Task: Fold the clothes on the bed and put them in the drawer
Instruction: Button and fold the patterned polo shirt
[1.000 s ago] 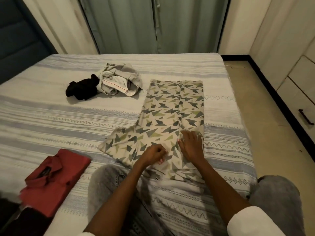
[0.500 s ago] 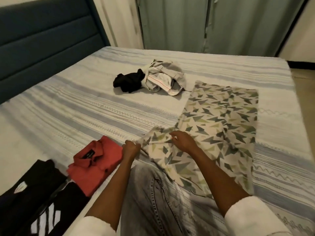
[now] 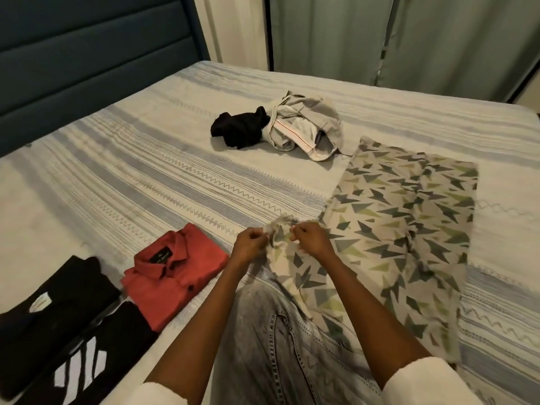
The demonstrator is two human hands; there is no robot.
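Note:
A patterned shirt (image 3: 400, 229) with grey and green triangles lies spread on the striped bed (image 3: 146, 176), partly folded lengthwise. Its left sleeve is bunched up between my hands. My left hand (image 3: 251, 247) pinches the sleeve's end, and my right hand (image 3: 312, 239) pinches the same sleeve a little to the right. A crumpled grey garment (image 3: 304, 127) and a crumpled black garment (image 3: 239, 130) lie together further up the bed. The drawer is out of view.
A folded red shirt (image 3: 175, 273) lies at my left, with two folded black garments (image 3: 58, 314) beyond it at the bed's near left edge. My knee in grey jeans (image 3: 271, 340) rests on the bed. A dark headboard (image 3: 87, 54) stands left, curtains (image 3: 380, 39) behind.
My view turned left. Both hands moved from the shirt's middle to its left sleeve, took hold of it and lifted it off the bed.

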